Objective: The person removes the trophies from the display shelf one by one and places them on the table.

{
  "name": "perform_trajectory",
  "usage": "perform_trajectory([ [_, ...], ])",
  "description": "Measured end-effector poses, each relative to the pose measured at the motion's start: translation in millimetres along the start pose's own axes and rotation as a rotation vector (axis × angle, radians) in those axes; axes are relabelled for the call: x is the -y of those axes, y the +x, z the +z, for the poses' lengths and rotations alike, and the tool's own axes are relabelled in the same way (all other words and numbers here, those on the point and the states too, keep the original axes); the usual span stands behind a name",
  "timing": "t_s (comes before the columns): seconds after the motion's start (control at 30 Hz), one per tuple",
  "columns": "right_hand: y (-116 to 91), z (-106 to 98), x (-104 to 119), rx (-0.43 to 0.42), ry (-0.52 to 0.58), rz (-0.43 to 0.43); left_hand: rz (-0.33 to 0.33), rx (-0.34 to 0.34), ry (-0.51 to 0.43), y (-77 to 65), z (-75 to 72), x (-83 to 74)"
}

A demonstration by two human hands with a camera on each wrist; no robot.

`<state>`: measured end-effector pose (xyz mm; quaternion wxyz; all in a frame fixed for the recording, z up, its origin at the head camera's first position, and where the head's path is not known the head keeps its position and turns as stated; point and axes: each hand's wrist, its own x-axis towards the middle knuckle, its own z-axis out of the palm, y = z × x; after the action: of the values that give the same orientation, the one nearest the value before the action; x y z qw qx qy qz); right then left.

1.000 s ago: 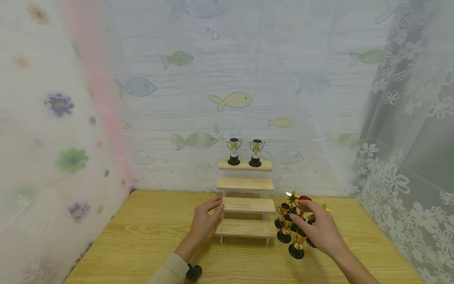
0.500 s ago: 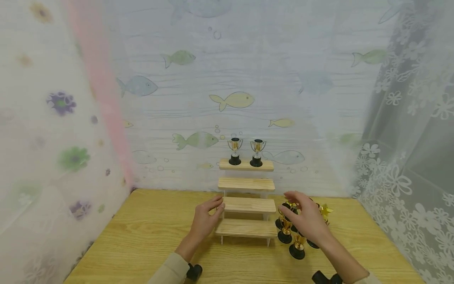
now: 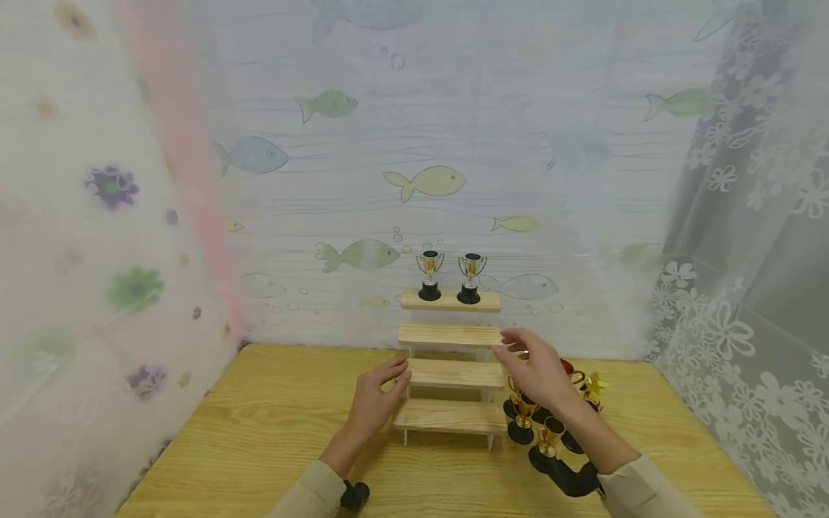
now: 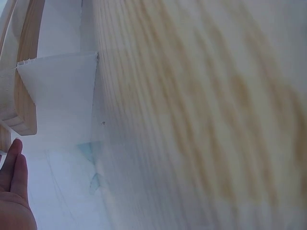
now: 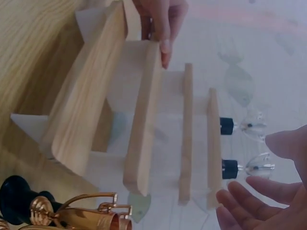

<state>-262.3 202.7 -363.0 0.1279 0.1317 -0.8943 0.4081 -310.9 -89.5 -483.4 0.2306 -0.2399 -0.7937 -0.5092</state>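
A four-step display stand [image 3: 450, 415] has pale wooden boards on white side panels. Two small trophies, a left one [image 3: 429, 275] and a right one [image 3: 470, 278], stand upright on its top board, gold-coloured with black bases. My left hand [image 3: 371, 400] rests its fingers and thumb against the left end of the second board from the bottom; in the left wrist view its fingers [image 4: 17, 172] look straight. My right hand [image 3: 540, 370], holding nothing, hovers by the right end of the upper boards, thumb apart from its slightly bent fingers.
Several gold trophies [image 3: 522, 417] with black bases crowd the table to the right of the stand, partly covered by my right hand and forearm. Among them are a red cup [image 3: 567, 367] and a gold star [image 3: 594, 385]. A fish-patterned curtain [image 3: 350, 180] hangs behind the wooden table [image 3: 272, 417].
My right hand has moved left and farther back, from over the trophy cluster to beside the stand's right end. The left hand stays at the stand, and the two top trophies have not moved.
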Motion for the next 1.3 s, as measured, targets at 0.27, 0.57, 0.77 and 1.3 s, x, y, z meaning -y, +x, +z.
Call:
perform_trajectory([
  [0.27,22.7,1.8,3.7,0.044,0.019,0.060,0.008,-0.003,-0.003,-0.2,0.8,-2.3],
  [0.57,50.5,9.3,8.5,0.031,0.042,0.093,0.008,-0.006,0.001,-0.8,0.3,-0.7],
  [0.77,68.5,15.3,12.4,-0.014,0.071,0.115,0.002,-0.001,0.008,-2.3,0.5,2.9],
  [1.3,109.1,26.1,6.9,-0.033,0.081,0.195,0.032,0.004,0.026,-0.4,1.0,6.5],
])
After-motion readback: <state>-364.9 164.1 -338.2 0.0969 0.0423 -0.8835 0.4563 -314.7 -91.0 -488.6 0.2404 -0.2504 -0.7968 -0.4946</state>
